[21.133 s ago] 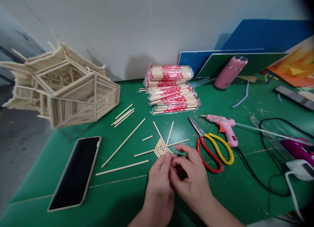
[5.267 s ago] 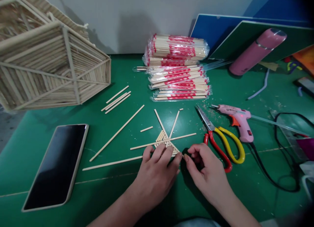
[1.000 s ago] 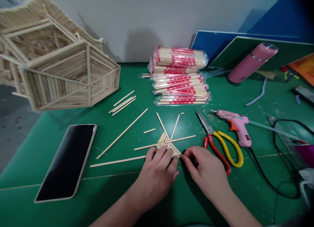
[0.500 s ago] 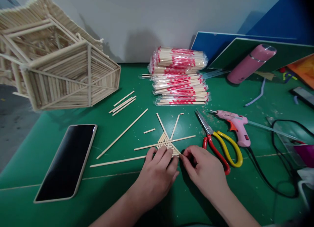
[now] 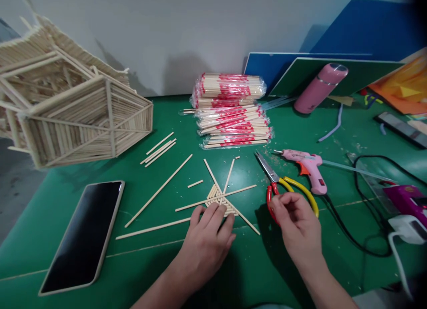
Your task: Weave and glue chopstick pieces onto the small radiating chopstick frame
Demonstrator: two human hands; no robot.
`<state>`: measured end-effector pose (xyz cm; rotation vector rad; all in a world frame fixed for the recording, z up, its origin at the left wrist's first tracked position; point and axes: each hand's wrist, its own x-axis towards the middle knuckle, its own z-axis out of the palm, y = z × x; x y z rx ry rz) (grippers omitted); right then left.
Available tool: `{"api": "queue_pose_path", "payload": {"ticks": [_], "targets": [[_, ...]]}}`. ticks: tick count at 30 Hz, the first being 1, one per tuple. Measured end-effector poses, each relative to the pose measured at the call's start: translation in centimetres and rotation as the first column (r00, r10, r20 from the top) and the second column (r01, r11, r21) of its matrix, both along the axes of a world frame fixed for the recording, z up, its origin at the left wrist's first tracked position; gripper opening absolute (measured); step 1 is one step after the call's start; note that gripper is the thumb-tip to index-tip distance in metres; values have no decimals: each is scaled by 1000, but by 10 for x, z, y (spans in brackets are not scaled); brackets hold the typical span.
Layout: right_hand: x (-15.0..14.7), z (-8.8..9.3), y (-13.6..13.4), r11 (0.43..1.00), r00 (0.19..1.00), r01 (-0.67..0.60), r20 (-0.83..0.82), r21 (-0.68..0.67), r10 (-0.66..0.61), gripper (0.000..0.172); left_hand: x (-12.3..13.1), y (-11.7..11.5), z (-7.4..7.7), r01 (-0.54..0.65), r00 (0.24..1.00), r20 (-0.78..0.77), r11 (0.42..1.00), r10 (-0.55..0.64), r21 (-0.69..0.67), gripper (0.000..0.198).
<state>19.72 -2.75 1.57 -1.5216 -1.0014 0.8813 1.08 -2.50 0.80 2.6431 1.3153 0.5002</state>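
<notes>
Head view: green table point(image 5: 133, 271), clock centered on the stick pattern point(image 5: 213, 193).
Clutter: big stick model point(image 5: 86, 113) at 10, wrapped chopstick packs point(image 5: 233, 122) at 12, pink bottle point(image 5: 316, 92) between 1 and 2, glue gun point(image 5: 310, 164) around 2, phone point(image 5: 83, 238) between 8 and 9.
In the way: scissors point(image 5: 272, 179) at 2, right hand point(image 5: 300, 222) covering part of the handles.
Left grip: left hand point(image 5: 208, 238) just past 6, fingers spread on the sticks.
Right grip: narrow, can't tell if it's pinching anything.
Sticks vs grip: pattern's under the left fingertips; right hand's apart, around 3; one stick pokes out toward 4, between hands.
</notes>
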Motion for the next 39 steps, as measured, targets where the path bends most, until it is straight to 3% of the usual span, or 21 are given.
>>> {"api": "queue_pose_path", "payload": {"ticks": [2,5,7,8,11,13,14,17,20,25,39], "targets": [[5,7,5,993,971,114,-216,32,-104,16,0,0,2,7,1000,12,1000,-7,1,26],[19,26,16,971,812,239,-554,30,-183,28,-3,0,7,-1,997,77,1000,2,-14,26],[29,36,22,954,716,298,-669,37,-198,29,-6,1,12,-35,991,130,999,34,2,28],[32,39,24,946,710,319,-676,61,-197,28,-9,1,15,-63,986,155,998,58,27,29],[30,37,23,938,873,299,-446,174,-196,22,-15,3,24,-208,949,271,967,163,145,30],[20,29,19,972,982,153,-140,176,-130,7,-17,4,27,-279,920,335,940,203,197,25],[14,23,17,991,999,38,12,128,-40,8,-17,4,28,-280,920,339,936,198,214,22],[-6,10,10,959,896,-279,343,-55,281,26,-12,2,25,-175,964,233,963,125,206,16],[-17,4,7,918,749,-382,546,-107,375,24,-4,-1,18,-66,995,88,985,53,156,20],[-21,3,8,903,632,-406,671,-139,388,23,1,-5,3,-36,999,10,994,35,100,28],[-23,-4,10,899,564,-382,717,-212,409,24,0,-7,-6,-47,999,6,999,47,26,31]]}}
